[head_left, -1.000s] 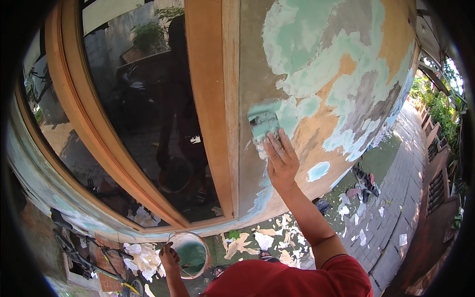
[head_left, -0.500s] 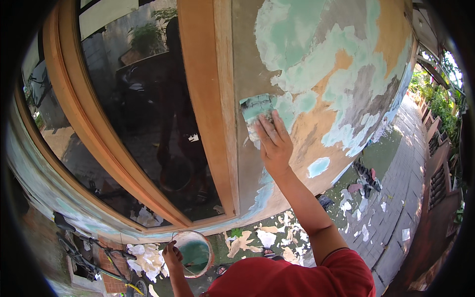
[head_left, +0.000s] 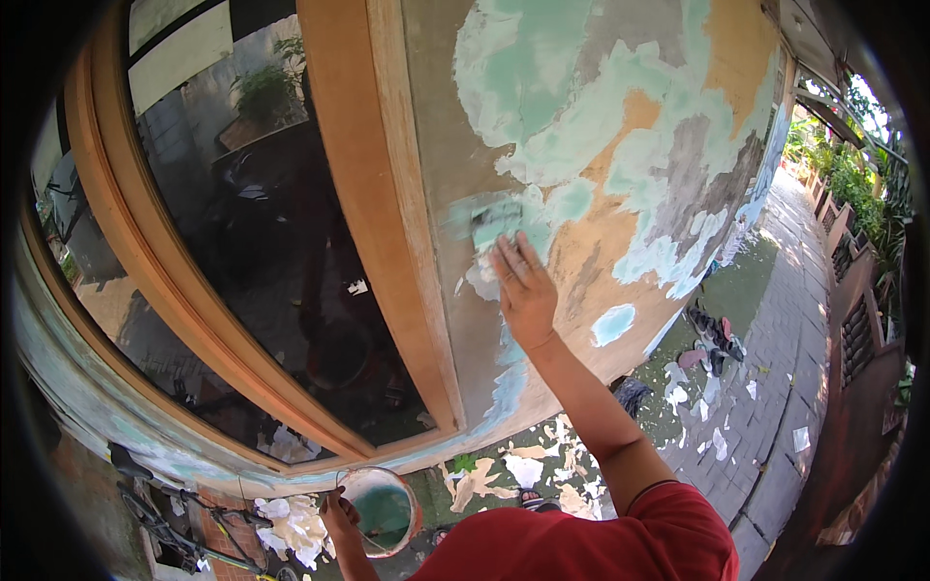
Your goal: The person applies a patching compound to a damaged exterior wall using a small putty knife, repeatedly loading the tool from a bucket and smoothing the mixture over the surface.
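My right hand (head_left: 523,290) grips a flat scraper (head_left: 494,223) smudged with pale green paste, its blade against the wall (head_left: 441,165) beside the wooden window frame (head_left: 358,194). Pale green and light blue patches cover much of this wall over tan and grey areas. A fresh, thin green smear shows just left of the blade. Low in the view, my left hand (head_left: 337,513) holds a round bucket (head_left: 383,508) by its thin wire handle, with green paste inside.
A bicycle (head_left: 179,528) stands at lower left. Torn flakes (head_left: 475,481) litter the ground below the wall. Footwear (head_left: 712,339) lies along the wall at right, beside a paved path (head_left: 765,436) bordered by a low railing (head_left: 852,358) and plants (head_left: 843,165).
My right hand and the scraper have shifted slightly left, and a green smear now shows beside the blade. The whole view has also shifted a little, with the wall moving leftward in it.
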Demonstrator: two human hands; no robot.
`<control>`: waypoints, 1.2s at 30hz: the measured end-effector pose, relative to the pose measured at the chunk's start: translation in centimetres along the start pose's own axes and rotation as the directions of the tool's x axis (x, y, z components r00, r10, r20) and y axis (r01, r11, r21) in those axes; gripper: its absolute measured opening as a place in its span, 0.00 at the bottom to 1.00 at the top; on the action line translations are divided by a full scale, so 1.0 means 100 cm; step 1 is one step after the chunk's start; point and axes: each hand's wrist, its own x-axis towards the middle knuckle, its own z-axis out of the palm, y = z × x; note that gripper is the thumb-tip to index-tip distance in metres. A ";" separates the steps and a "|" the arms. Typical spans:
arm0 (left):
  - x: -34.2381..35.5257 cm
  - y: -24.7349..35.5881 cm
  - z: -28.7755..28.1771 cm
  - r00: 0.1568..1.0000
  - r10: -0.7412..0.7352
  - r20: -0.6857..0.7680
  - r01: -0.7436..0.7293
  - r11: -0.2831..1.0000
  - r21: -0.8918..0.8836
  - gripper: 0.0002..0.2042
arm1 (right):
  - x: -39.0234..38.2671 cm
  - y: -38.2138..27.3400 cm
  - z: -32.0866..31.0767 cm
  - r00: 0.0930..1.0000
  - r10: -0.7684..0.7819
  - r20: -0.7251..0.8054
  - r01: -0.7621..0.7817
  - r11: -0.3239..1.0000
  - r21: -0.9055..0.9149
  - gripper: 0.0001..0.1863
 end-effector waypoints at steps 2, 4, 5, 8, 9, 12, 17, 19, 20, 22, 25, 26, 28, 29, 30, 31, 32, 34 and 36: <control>0.001 -0.002 0.000 1.000 -0.005 -0.002 0.005 1.000 0.003 0.11 | -0.020 -0.011 0.000 0.997 0.003 0.072 -0.007 0.999 0.044 0.20; 0.000 -0.002 -0.002 1.000 -0.009 0.000 0.009 1.000 0.008 0.11 | -0.023 -0.011 -0.009 1.000 -0.006 0.007 0.005 0.999 0.037 0.20; -0.001 0.000 -0.003 1.000 0.002 0.001 -0.002 1.000 0.006 0.11 | -0.014 -0.012 -0.017 1.000 0.004 -0.030 -0.002 0.999 0.042 0.20; -0.002 0.003 -0.001 1.000 0.012 0.013 -0.012 1.000 0.019 0.11 | 0.014 -0.001 -0.020 0.993 0.048 -0.105 -0.047 0.999 0.007 0.20; 0.001 0.003 -0.001 1.000 0.006 0.016 -0.006 1.000 0.019 0.11 | 0.021 0.002 -0.019 0.990 0.061 -0.128 -0.062 0.998 -0.010 0.20; 0.003 0.001 0.004 1.000 0.014 0.021 -0.014 1.000 0.010 0.12 | 0.004 -0.005 -0.001 0.998 0.056 -0.029 -0.054 0.997 0.049 0.20; -0.015 0.010 0.016 0.999 0.033 0.027 -0.033 0.999 0.010 0.12 | -0.030 -0.033 -0.012 0.998 -0.032 0.056 0.026 0.994 0.102 0.20; -0.019 0.012 0.015 0.998 0.052 0.022 -0.052 0.999 0.015 0.12 | -0.021 -0.028 -0.027 0.992 0.065 0.112 -0.091 0.963 0.253 0.19; -0.019 0.011 0.012 0.998 0.058 0.008 -0.058 0.998 0.013 0.12 | -0.012 -0.027 -0.035 0.983 0.108 0.147 -0.151 0.934 0.325 0.18; -0.014 0.006 0.006 0.998 0.062 -0.011 -0.062 0.998 0.008 0.12 | 0.019 -0.022 -0.048 0.943 0.228 0.243 -0.307 0.876 0.371 0.13; -0.012 0.002 0.006 0.999 0.040 0.011 -0.040 0.999 -0.019 0.12 | 0.061 -0.004 -0.060 0.886 0.255 0.386 -0.394 0.853 0.342 0.09; -0.011 0.002 0.007 0.999 0.035 0.023 -0.034 0.999 -0.024 0.12 | 0.077 0.002 -0.060 0.917 0.162 0.364 -0.291 0.897 0.334 0.08; -0.010 0.000 0.004 1.000 0.017 0.008 -0.017 1.000 -0.014 0.12 | 0.101 0.008 -0.053 0.919 0.023 0.393 -0.155 0.939 0.306 0.09; -0.011 0.000 0.003 1.000 0.012 0.004 -0.012 1.000 -0.012 0.12 | 0.111 0.010 -0.049 0.896 -0.016 0.444 -0.123 0.951 0.283 0.10; -0.010 0.001 0.003 1.000 0.006 0.003 -0.006 1.000 -0.008 0.12 | 0.120 0.013 -0.046 0.868 -0.050 0.494 -0.090 0.962 0.257 0.11; -0.010 0.001 0.003 1.000 0.009 -0.009 -0.010 1.000 -0.005 0.12 | 0.129 0.014 -0.041 0.877 -0.072 0.475 -0.040 0.974 0.222 0.11; -0.010 0.001 0.004 1.000 0.014 -0.018 -0.014 1.000 -0.004 0.12 | 0.138 0.012 -0.036 0.885 -0.096 0.455 0.012 0.983 0.183 0.10; -0.010 0.002 0.009 1.000 0.016 -0.017 -0.016 1.000 -0.008 0.12 | 0.154 0.016 -0.035 0.918 -0.115 0.380 0.081 0.991 0.103 0.10; -0.011 0.003 0.009 1.000 0.019 -0.019 -0.019 1.000 -0.021 0.12 | 0.167 0.017 -0.034 0.959 -0.117 0.259 0.108 0.993 0.047 0.10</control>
